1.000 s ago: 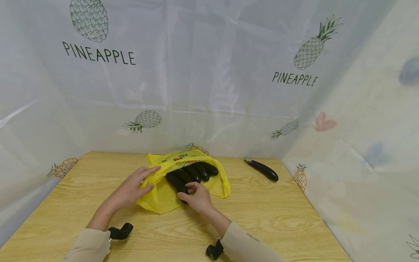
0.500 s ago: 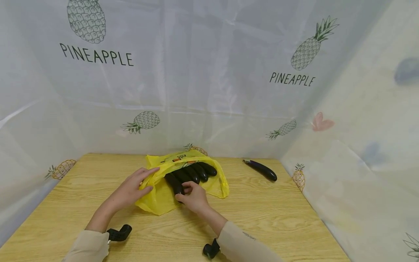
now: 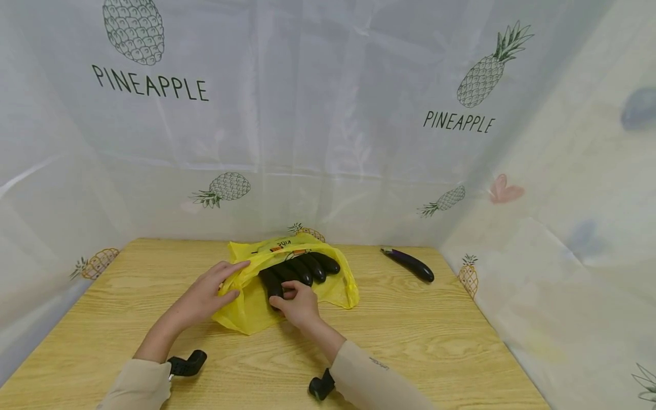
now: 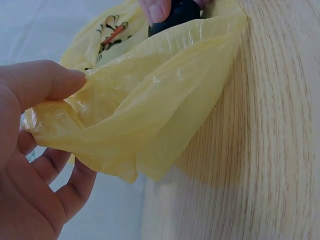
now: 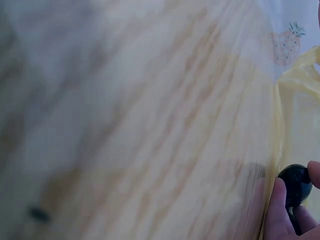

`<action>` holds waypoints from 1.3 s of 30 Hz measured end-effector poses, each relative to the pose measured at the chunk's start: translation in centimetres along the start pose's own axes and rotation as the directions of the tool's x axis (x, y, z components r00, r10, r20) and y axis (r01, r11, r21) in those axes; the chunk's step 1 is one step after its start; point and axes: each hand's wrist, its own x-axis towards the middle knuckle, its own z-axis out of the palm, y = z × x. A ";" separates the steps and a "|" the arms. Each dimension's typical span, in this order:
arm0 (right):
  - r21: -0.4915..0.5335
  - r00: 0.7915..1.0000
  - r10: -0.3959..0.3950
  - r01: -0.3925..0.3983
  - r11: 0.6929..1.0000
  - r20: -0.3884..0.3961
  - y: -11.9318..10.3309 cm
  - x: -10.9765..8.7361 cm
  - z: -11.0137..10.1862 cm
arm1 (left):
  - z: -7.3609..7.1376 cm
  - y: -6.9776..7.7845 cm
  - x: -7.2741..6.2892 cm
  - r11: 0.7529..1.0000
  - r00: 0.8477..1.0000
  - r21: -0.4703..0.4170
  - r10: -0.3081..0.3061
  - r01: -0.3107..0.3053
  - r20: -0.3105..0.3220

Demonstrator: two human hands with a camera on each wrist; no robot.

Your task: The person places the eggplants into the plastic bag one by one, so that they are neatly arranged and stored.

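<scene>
A yellow plastic bag [image 3: 251, 310] lies on its side, its mouth toward me. My left hand [image 3: 202, 293] holds the left edge of that mouth; in the left wrist view, thumb and curled fingers pinch the thin film [image 4: 150, 110]. Inside the bag several dark eggplants [image 3: 301, 271] lie side by side. The leftmost eggplant [image 3: 270, 280] has its near end gripped by my right hand [image 3: 299, 306]. In the right wrist view its rounded end [image 5: 296, 181] sits between thumb and fingers. The far ends of the bagged eggplants are hidden under the film.
One more eggplant [image 3: 409, 264] lies by itself at the table's back right. The wooden table [image 3: 410, 341] ends at a patterned curtain [image 3: 328, 142] at the back and sides. Black wrist mounts [image 3: 188, 363] stick out from both sleeves.
My right hand has moved a little left, shifting the leftmost eggplant's near end left and deeper into the bag. The left hand stays at the bag's edge.
</scene>
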 end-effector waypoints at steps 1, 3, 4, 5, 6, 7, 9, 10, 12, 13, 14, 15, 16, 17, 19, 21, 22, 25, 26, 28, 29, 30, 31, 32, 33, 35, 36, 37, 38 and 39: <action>-0.004 1.000 -0.004 0.004 1.000 -0.001 0.1 0.1 0.0 | 0.0 0.0 0.0 1.000 1.000 -0.001 -0.003 0.003 0.002; -0.015 1.000 -0.007 0.007 1.000 -0.005 0.3 0.3 0.1 | 0.1 0.0 0.0 1.000 1.000 -0.006 -0.006 0.006 0.002; -0.020 1.000 -0.011 0.011 1.000 -0.007 0.4 0.4 0.1 | 0.1 0.0 0.1 1.000 1.000 -0.007 -0.005 0.005 0.002; -0.027 1.000 -0.015 0.014 1.000 -0.007 0.5 0.5 0.2 | 0.1 0.0 0.1 1.000 1.000 -0.005 0.001 -0.001 0.003; -0.034 1.000 -0.018 0.018 0.999 -0.008 0.6 0.5 0.2 | 0.1 0.0 0.1 1.000 1.000 -0.007 0.001 -0.001 0.001; -0.040 1.000 -0.022 0.021 0.999 -0.008 0.6 0.5 0.2 | 0.1 0.0 0.1 1.000 1.000 -0.007 0.001 -0.001 -0.001; -0.043 1.000 -0.021 0.021 0.999 -0.007 0.6 0.5 0.2 | 0.1 0.0 0.1 1.000 1.000 -0.010 0.001 -0.001 -0.001; -0.043 1.000 -0.020 0.020 0.999 -0.005 0.5 0.4 0.2 | 0.2 0.0 0.1 1.000 1.000 -0.010 0.002 -0.002 0.000; -0.044 1.000 -0.016 0.016 0.999 -0.001 0.4 0.3 0.1 | 0.2 -0.1 0.1 1.000 1.000 -0.008 -0.002 0.002 0.001; -0.040 1.000 -0.011 0.011 0.999 0.004 0.4 0.3 0.0 | 0.2 -0.1 0.1 1.000 1.000 -0.006 -0.001 0.001 0.001; -0.036 1.000 -0.005 0.006 0.999 0.008 0.3 0.3 0.0 | 0.2 -0.1 0.1 1.000 1.000 -0.005 -0.001 0.001 0.002; -0.034 1.000 -0.001 0.002 0.999 0.014 0.3 0.3 -0.1 | 0.2 -0.1 0.1 1.000 1.000 -0.003 0.000 0.000 0.002; -0.034 1.000 0.003 -0.002 0.999 0.019 0.3 0.3 -0.1 | 0.2 -0.1 0.1 1.000 1.000 -0.001 0.003 -0.003 0.002; -0.032 1.000 0.006 -0.005 0.999 0.024 0.3 0.3 -0.2 | 0.1 0.0 0.1 1.000 1.000 0.002 0.003 -0.003 0.001; -0.031 0.999 0.009 -0.008 0.999 0.032 0.3 0.3 -0.2 | 0.1 0.1 0.1 1.000 1.000 0.000 0.008 -0.008 -0.001; -0.037 0.999 0.007 -0.006 0.999 0.037 0.3 0.4 -0.2 | 0.0 0.2 0.1 1.000 1.000 0.000 0.011 -0.011 -0.003; -0.041 0.999 0.002 -0.001 0.999 0.038 0.4 0.4 -0.2 | 0.0 0.2 0.1 1.000 1.000 0.001 0.015 -0.015 -0.004; -0.060 0.999 -0.010 0.012 0.998 0.034 0.7 0.6 0.0 | 0.0 0.3 0.0 1.000 1.000 0.004 0.014 -0.014 -0.007; -0.069 0.999 -0.010 0.012 0.998 0.031 0.9 0.8 0.1 | -0.1 0.3 0.0 1.000 1.000 0.007 0.013 -0.013 -0.007; -0.078 1.000 -0.015 0.016 0.997 0.021 1.2 1.0 0.3 | -0.1 0.3 0.0 1.000 1.000 0.009 0.015 -0.015 -0.009; -0.080 1.000 -0.018 0.019 0.997 0.014 1.4 1.1 0.4 | -0.1 0.3 0.0 1.000 1.000 0.010 0.014 -0.014 -0.009; -0.079 1.000 -0.020 0.021 0.997 0.008 1.6 1.2 0.5 | -0.1 0.3 0.0 1.000 1.000 0.012 0.010 -0.010 -0.009; -0.077 1.000 -0.019 0.019 0.997 0.001 1.7 1.4 0.6 | -0.1 0.3 0.0 1.000 1.000 0.012 0.009 -0.009 -0.008; -0.073 1.000 -0.028 0.027 0.997 -0.005 1.8 1.4 0.7 | -0.1 0.3 0.0 1.000 1.000 0.014 0.008 -0.008 -0.006; -0.069 0.999 -0.037 0.036 0.997 -0.010 2.0 1.5 0.7 | -0.1 0.2 0.0 1.000 1.000 0.015 0.006 -0.006 -0.004; -0.065 0.999 -0.048 0.046 0.997 -0.019 2.1 1.6 0.8 | 0.0 0.2 0.0 1.000 1.000 0.017 0.001 -0.001 -0.002; -0.066 0.999 -0.048 0.046 0.997 -0.021 2.2 1.6 0.8 | 0.0 0.1 0.0 1.000 1.000 0.017 -0.002 0.002 -0.001; -0.065 0.998 -0.050 0.048 0.997 -0.023 2.2 1.6 0.8 | 0.0 0.2 0.0 1.000 1.000 0.017 -0.003 0.003 0.000; -0.065 0.998 -0.053 0.051 0.997 -0.025 2.2 1.7 0.8 | 0.0 0.2 0.0 1.000 1.000 0.018 -0.003 0.003 -0.002; -0.067 0.998 -0.056 0.054 0.996 -0.026 2.2 1.6 0.8 | 0.0 0.2 0.0 1.000 1.000 0.016 0.002 -0.002 -0.003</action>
